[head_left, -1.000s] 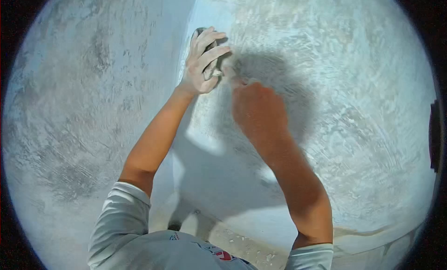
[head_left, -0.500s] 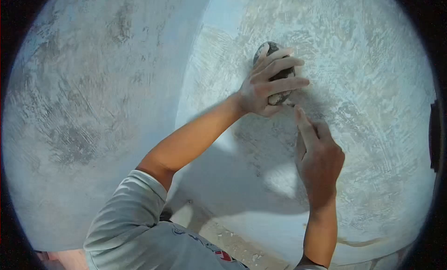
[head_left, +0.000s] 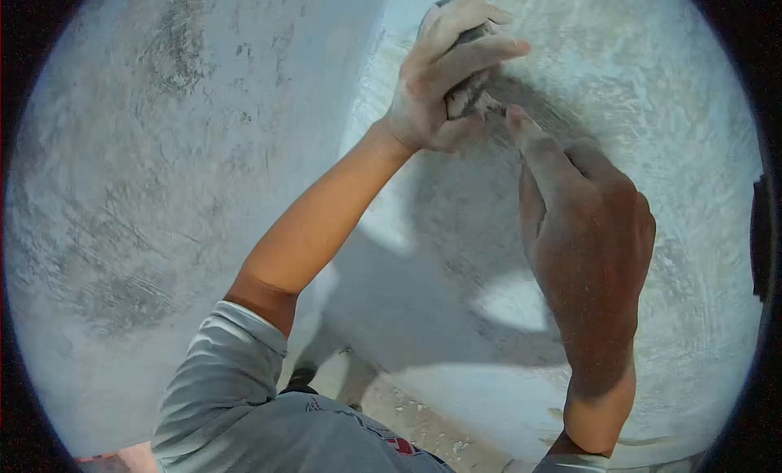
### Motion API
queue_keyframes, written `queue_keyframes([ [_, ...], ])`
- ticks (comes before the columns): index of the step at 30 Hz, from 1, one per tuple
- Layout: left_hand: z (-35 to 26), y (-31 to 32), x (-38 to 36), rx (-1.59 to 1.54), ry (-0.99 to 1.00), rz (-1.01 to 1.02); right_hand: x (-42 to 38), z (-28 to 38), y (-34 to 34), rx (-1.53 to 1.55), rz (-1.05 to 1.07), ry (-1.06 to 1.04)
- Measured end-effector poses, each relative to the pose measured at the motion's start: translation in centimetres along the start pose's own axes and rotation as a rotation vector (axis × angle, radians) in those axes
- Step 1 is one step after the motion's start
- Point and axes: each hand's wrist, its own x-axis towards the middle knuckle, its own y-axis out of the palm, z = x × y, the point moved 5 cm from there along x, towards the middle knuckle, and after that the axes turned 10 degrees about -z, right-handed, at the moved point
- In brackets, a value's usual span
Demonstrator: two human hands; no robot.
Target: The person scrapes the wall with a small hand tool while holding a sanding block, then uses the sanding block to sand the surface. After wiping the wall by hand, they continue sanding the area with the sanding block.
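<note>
My left hand (head_left: 444, 74) is closed around a dark, rounded object (head_left: 460, 98) crusted with pale plaster-like stuff. Its fingers spread over the object's face and cover much of it, so its exact kind cannot be told. To the lower right, my right hand (head_left: 582, 208) is closed, with the index finger stretched toward the object's lower end. A thin dark tip (head_left: 498, 111) shows just past that fingertip, close to the object; the rest of this slim tool is hidden in the fist. Whitish dust coats both hands.
A pale blue wall (head_left: 692, 228) with rough, streaky whitish plaster lies behind the hands. Another patchy grey wall surface (head_left: 138, 204) meets it at the left. Below, small bits of debris lie on the floor (head_left: 423, 424), near a dark shoe (head_left: 301, 378).
Both hands have moved up in view, the left one carrying the dark object. The right hand appears larger and nearer the camera, its fingertip still close to the object's lower end.
</note>
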Motion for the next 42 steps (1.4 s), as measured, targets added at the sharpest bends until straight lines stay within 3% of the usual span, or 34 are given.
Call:
queue_keyframes([
  [2,1.9,-1.6,-0.2,0.117,-0.009,0.094,1.6,0.8,2.0,0.023,-0.033,-0.012],
  [5,3.5,-3.4,-0.1,0.024,-0.002,0.010,3.1,2.6,2.8,0.065,0.032,-0.066],
  [9,2.7,-3.4,0.3,0.042,-0.014,0.068,2.4,2.5,3.2,0.048,0.061,-0.036],
  [13,0.4,-1.4,0.0,0.026,-0.133,0.070,0.7,0.8,1.0,0.086,0.099,0.030],
  [22,-7.5,6.4,-0.1,-0.014,-0.046,0.065,-6.8,-5.2,-5.3,-0.042,0.098,0.131],
  [24,-8.1,7.0,0.1,-0.022,-0.028,0.035,-6.9,-5.3,-5.4,-0.021,0.014,0.113],
  [31,-3.9,2.9,0.6,-0.142,-0.133,-0.068,-2.3,-1.9,-3.6,-0.088,0.030,0.011],
  [36,2.1,-2.3,0.3,0.062,0.019,0.015,2.8,1.6,1.3,-0.007,0.018,-0.089],
  [42,3.9,-5.7,-0.4,-0.095,-0.173,-0.023,4.5,5.8,0.9,0.022,0.047,-0.058],
])
